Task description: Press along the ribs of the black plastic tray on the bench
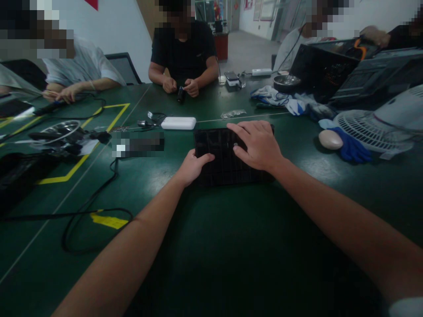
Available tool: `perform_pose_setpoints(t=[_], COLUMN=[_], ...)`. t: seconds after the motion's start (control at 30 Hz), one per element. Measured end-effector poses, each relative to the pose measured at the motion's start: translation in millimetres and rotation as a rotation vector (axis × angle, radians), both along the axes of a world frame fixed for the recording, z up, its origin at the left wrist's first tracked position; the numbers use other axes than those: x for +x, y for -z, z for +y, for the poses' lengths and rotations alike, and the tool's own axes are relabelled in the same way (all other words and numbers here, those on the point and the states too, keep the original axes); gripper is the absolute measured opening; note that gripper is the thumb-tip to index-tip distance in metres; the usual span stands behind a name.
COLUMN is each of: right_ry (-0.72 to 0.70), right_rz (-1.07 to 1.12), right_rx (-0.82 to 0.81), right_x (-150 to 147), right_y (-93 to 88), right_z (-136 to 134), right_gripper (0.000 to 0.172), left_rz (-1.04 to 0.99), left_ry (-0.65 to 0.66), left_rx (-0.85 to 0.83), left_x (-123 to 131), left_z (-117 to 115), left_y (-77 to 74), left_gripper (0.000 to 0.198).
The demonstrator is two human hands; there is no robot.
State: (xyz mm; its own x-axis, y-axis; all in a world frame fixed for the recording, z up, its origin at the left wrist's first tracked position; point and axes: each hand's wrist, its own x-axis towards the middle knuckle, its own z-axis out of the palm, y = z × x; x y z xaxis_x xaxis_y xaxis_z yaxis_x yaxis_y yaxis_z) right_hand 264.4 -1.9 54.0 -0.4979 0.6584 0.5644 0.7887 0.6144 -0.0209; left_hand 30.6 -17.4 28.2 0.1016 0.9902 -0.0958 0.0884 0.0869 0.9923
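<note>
A flat case (228,174) lies on the table (251,246). Behind it, to the left, lies a power bank (179,123); straight behind it, a plastic wrapper (233,114). A looped cable (62,237) lies to its left. To its right, an oval object (331,139) sits just beside a glove (354,149), with a fan (373,136) farther right. Beyond these, more gloves (277,97) lie before a bowl (282,86). Across the table sits a person (183,53).
</note>
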Motion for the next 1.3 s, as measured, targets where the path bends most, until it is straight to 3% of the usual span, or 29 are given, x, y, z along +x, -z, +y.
perform_pose_setpoints(t=[1.3], right_ry=[-0.001], right_rz=[0.021], right_rx=[-0.002], right_x=[-0.6], right_y=[0.0], right_z=[-1.0], right_gripper=[0.057], left_rz=[-0.019], left_ry=[-0.005], left_rx=[-0.002], left_x=[1.1], left_z=[-1.4], left_y=[-1.7], left_gripper=[0.037])
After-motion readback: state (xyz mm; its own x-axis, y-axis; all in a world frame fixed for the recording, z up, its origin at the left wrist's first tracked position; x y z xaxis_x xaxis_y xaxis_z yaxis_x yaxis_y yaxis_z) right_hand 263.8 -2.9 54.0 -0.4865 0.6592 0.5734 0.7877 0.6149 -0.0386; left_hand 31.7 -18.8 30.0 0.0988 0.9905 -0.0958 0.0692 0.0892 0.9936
